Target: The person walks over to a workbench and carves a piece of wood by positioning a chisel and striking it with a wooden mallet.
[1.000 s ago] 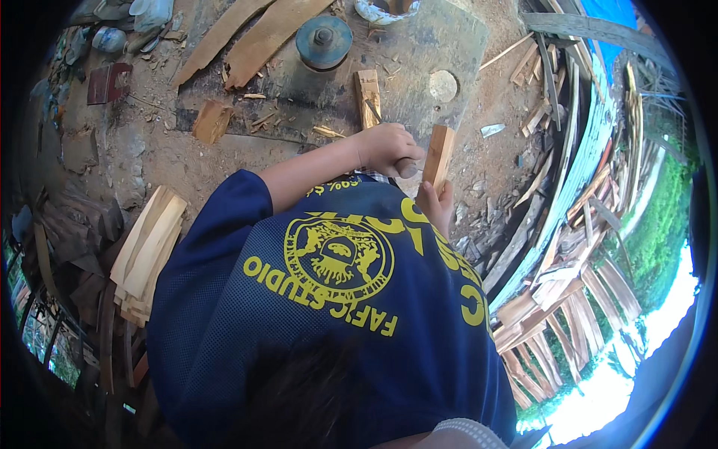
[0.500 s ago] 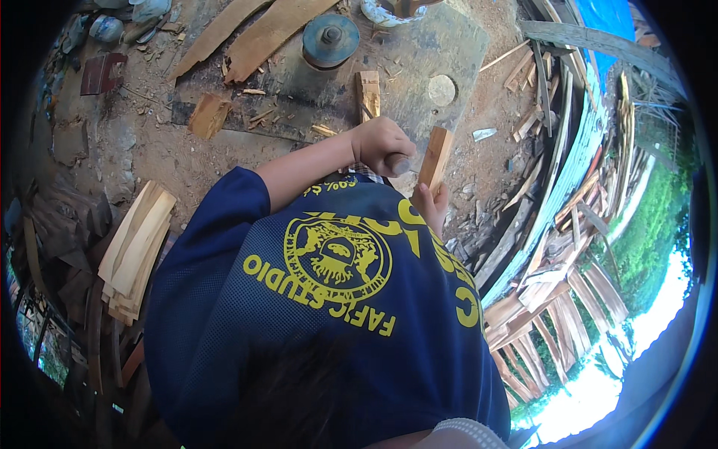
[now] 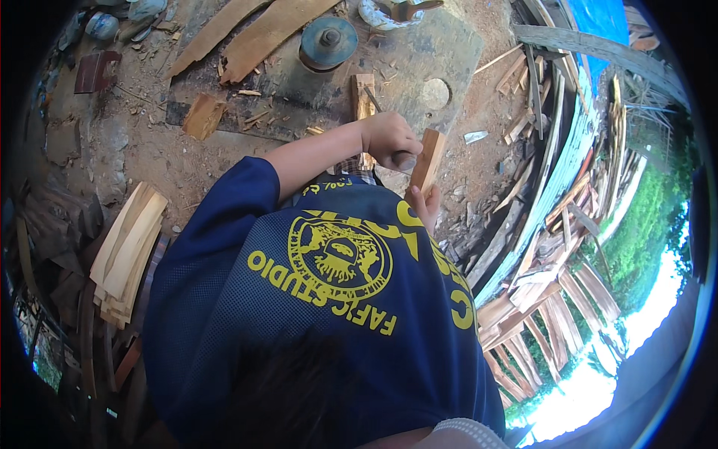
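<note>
My left hand (image 3: 389, 141) is closed around a chisel (image 3: 404, 160) whose rounded handle end sticks out of the fist toward the right. Its dark, thin shaft slants up and left from the fist to a narrow piece of wood (image 3: 363, 87) lying on the board; the cutting tip is hard to make out. In my right hand (image 3: 424, 205), partly hidden by the shirt, is a rectangular wooden block (image 3: 428, 159), held by its lower end. The block stands upright right beside the handle end; whether they touch I cannot tell.
A worn flat board (image 3: 407, 63) carries a round dark metal piece (image 3: 328, 42), long planks (image 3: 273, 37) and wood chips. A white-rimmed bowl (image 3: 380, 18) with a brush (image 3: 411, 9) sits at the far edge. Stacked slats (image 3: 129, 247) lie at left; timber piles (image 3: 538, 217) line the right.
My left fist with the chisel has shifted slightly right. The wooden block has come closer to the handle end, narrowing the gap between them.
</note>
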### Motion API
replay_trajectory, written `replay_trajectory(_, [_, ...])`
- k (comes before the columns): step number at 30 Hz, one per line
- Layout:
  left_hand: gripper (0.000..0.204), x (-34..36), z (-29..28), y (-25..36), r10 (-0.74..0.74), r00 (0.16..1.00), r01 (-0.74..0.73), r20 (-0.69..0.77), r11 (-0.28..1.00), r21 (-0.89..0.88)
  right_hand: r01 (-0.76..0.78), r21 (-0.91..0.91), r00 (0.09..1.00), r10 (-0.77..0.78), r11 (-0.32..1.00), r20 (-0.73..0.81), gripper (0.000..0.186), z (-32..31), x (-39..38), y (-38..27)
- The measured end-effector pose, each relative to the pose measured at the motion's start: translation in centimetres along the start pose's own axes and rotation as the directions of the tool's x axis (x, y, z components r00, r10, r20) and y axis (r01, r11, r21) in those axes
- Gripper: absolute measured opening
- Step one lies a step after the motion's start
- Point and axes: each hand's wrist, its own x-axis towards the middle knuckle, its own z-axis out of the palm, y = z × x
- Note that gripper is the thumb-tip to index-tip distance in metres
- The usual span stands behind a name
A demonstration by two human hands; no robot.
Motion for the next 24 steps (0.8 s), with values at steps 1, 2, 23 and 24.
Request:
replay_trajectory(1, [0.023,-0.2,0.1,0.0,0.002,1.0,-0.002,-0.004,1.0,0.001,0.002,0.02,1.0,-0.002,1.0,0.002,0.031,0.1,-0.2,-0.3])
replay_trajectory(2, [0.024,-0.4,0.2,-0.1,0.006,1.0,-0.006,-0.006,1.0,0.024,0.004,0.017,1.0,-0.004,1.0,0.001,0.031,0.1,-0.4,-0.3])
replay_trajectory(23, [0.024,-1.3,0.1,-0.3,-0.07,0.998,0.07,-0.001,0.998,-0.002,-0.007,-0.02,1.0,0.007,1.0,0.002,0.029,0.7,-0.8,0.4])
replay_trajectory(24, [0.027,-1.3,0.2,-0.3,-0.096,0.995,0.096,-0.017,0.995,0.004,-0.13,0.068,0.991,0.127,0.989,0.048,0.031,1.0,-0.7,0.3])
